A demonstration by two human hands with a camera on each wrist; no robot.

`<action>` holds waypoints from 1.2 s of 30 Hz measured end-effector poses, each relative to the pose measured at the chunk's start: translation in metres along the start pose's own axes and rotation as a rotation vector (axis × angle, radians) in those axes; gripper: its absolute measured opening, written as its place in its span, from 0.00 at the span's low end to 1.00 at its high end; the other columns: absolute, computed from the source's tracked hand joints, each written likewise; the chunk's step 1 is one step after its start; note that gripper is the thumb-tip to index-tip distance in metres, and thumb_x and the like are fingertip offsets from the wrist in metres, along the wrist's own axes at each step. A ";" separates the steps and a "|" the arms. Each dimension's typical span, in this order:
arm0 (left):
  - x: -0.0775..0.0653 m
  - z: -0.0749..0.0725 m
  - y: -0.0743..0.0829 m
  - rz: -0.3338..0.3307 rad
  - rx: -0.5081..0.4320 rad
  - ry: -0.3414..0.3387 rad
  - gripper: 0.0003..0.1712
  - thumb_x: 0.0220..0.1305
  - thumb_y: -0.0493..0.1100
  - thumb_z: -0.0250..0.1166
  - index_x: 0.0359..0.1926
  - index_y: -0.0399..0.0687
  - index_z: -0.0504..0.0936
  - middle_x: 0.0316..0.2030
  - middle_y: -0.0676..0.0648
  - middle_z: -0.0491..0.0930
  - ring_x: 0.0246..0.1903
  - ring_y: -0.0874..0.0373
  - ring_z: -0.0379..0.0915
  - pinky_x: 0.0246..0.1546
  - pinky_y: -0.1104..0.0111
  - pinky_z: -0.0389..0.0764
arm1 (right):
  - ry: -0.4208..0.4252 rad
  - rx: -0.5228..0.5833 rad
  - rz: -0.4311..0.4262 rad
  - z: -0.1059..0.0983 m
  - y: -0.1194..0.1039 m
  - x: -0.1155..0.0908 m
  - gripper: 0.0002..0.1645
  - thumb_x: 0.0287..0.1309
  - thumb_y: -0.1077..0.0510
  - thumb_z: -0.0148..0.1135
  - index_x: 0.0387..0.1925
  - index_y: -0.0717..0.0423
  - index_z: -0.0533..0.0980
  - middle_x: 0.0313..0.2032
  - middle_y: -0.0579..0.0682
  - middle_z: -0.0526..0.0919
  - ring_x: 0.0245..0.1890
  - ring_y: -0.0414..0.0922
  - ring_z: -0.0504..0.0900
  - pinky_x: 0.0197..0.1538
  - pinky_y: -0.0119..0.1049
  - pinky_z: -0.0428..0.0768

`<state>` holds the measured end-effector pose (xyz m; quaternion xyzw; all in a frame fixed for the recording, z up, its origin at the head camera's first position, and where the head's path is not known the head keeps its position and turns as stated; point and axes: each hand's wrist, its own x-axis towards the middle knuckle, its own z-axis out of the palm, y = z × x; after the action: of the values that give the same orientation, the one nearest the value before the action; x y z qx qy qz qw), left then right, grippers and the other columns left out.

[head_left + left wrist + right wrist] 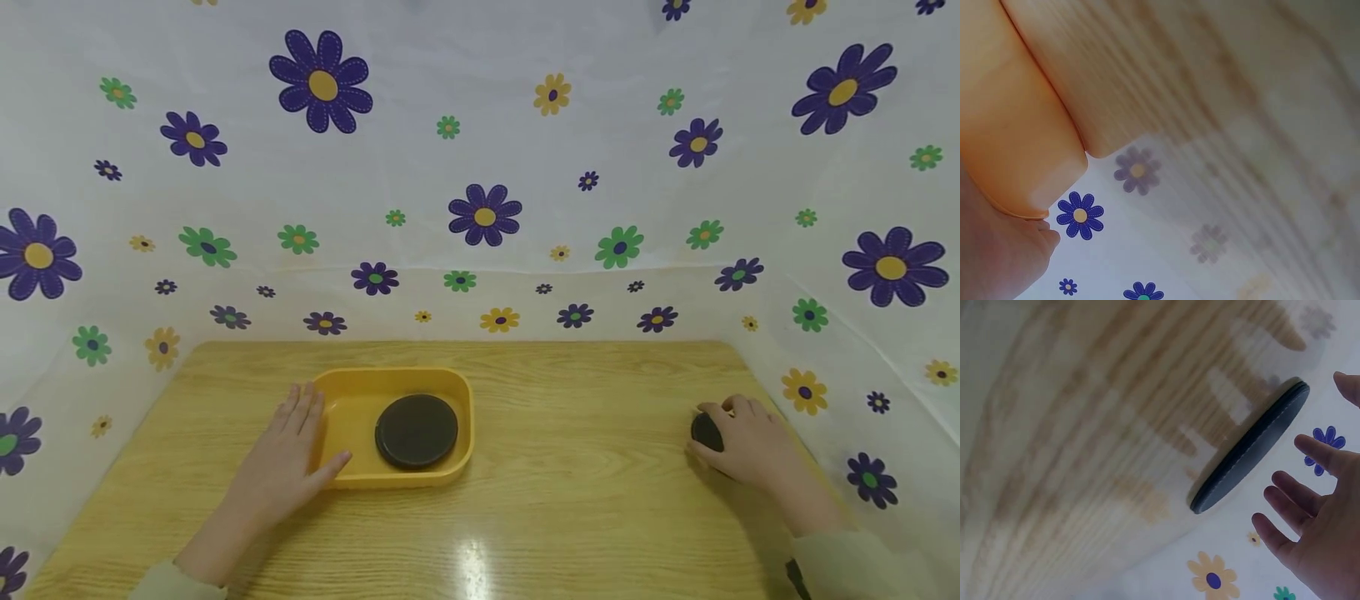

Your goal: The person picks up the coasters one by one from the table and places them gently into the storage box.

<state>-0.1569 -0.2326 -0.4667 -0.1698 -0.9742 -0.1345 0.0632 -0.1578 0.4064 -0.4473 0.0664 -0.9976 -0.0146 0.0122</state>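
Note:
A yellow rectangular tray [341, 421] sits left of centre on the table, with a round black coaster [417, 431] lying in its right part. Along the tray's left side rests my left hand [279, 458], fingers straight and thumb out at the front rim. The left wrist view shows that hand [1004, 256] against the tray wall [1019, 119]. Far to the right, my right hand [753, 442] is over another round black coaster [707, 432], partly covering it. In the right wrist view this coaster [1250, 450] has a stitched edge, and the spread fingers [1294, 494] stand apart from it.
The wood-grain table [570, 467] has a glossy surface that reflects light and the hand. A white cloth with printed flowers [484, 215] stands behind the table and along both sides, close to my right hand.

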 end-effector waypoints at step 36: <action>0.000 0.001 -0.001 -0.012 0.013 -0.007 0.56 0.75 0.66 0.60 0.81 0.26 0.52 0.83 0.27 0.47 0.83 0.28 0.42 0.83 0.41 0.52 | -0.070 0.176 0.109 0.017 0.022 0.000 0.51 0.57 0.34 0.73 0.67 0.65 0.67 0.54 0.82 0.68 0.52 0.76 0.70 0.42 0.69 0.80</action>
<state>-0.1572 -0.2329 -0.4674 -0.1642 -0.9763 -0.1277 0.0599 -0.1615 0.4285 -0.4639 0.0123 -0.9970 0.0716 -0.0278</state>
